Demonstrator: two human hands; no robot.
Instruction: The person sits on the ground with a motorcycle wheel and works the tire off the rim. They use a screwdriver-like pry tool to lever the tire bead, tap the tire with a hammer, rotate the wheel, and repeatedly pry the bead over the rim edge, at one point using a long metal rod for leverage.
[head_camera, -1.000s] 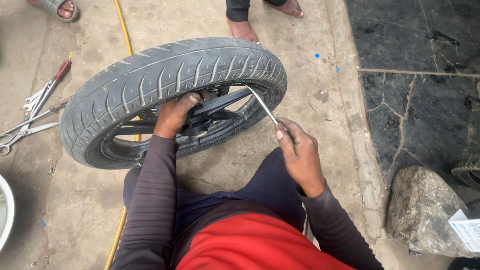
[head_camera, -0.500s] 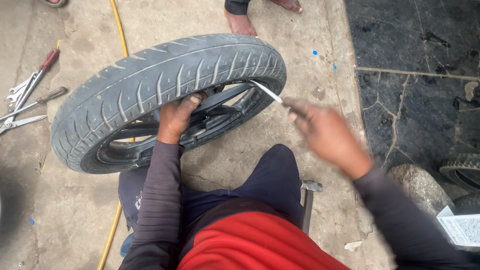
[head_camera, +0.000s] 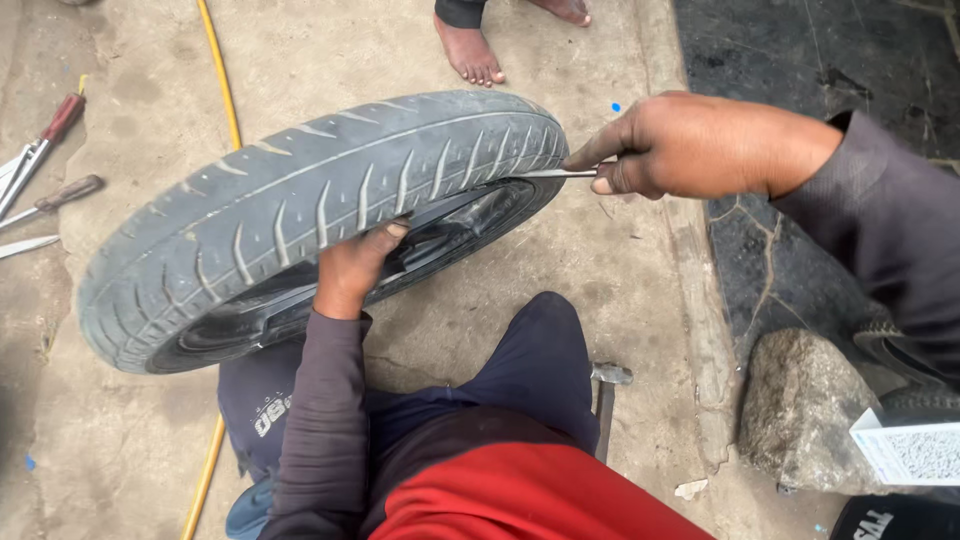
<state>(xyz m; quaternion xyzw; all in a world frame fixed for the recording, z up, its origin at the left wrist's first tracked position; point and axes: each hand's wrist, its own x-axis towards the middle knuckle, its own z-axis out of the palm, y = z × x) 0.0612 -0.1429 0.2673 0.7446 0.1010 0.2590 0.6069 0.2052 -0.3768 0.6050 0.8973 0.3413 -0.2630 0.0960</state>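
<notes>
Bare, stained concrete floor (head_camera: 620, 270) fills my view, with a dark cracked slab off to the side beyond a low kerb. At the middle is the tyre (head_camera: 300, 210), a black treaded motorcycle wheel propped on edge on the concrete, leaning against my lap. My left hand (head_camera: 352, 268) grips its lower sidewall, fingers curled over the bead and closed tight on the rubber. My right hand (head_camera: 655, 145) sits just beside the tyre's far end, fingers pinched shut around a thin metal lever (head_camera: 560, 173) whose tip is wedged between bead and rim. I judge this to be the prying step, the bead being worked off the rim; the next move calls for steady leverage while the left hand keeps the wheel from rolling. Behind the tyre runs a yellow hose (head_camera: 222, 85) and another person's bare foot (head_camera: 468, 52). Beyond the tyre's near end lie hand tools (head_camera: 45, 170); a grey rock (head_camera: 800, 410) sits well apart from it.
</notes>
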